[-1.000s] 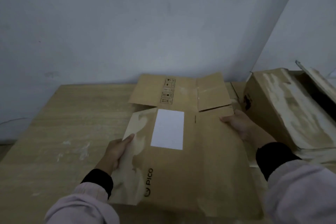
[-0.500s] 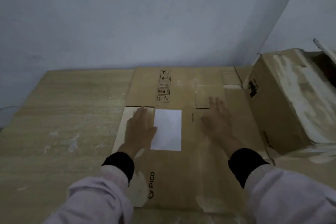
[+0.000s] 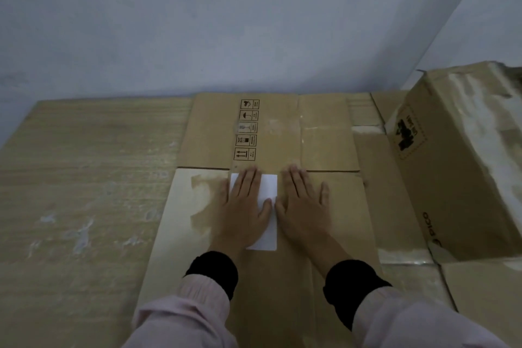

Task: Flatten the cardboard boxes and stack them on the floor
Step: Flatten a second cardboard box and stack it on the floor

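Note:
A flattened brown cardboard box (image 3: 339, 223) with a white label (image 3: 268, 186) lies flat on the floor in the middle of the view. My left hand (image 3: 244, 206) rests palm down on the label, fingers spread. My right hand (image 3: 302, 206) presses flat on the cardboard beside it, thumbs nearly touching. Under its far edge lies another flattened box (image 3: 214, 130) with printed handling symbols. An unflattened box (image 3: 463, 167) with torn white patches stands at the right, tilted.
The wooden floor (image 3: 84, 192) stretches out to the left, with pale scuff marks. A grey wall (image 3: 226, 22) rises right behind the boxes and meets a second wall at the far right corner. More flat cardboard (image 3: 485, 291) lies at the lower right.
The box I held at its sides has been laid flat. Both hands moved onto its top face and then closer together at the label.

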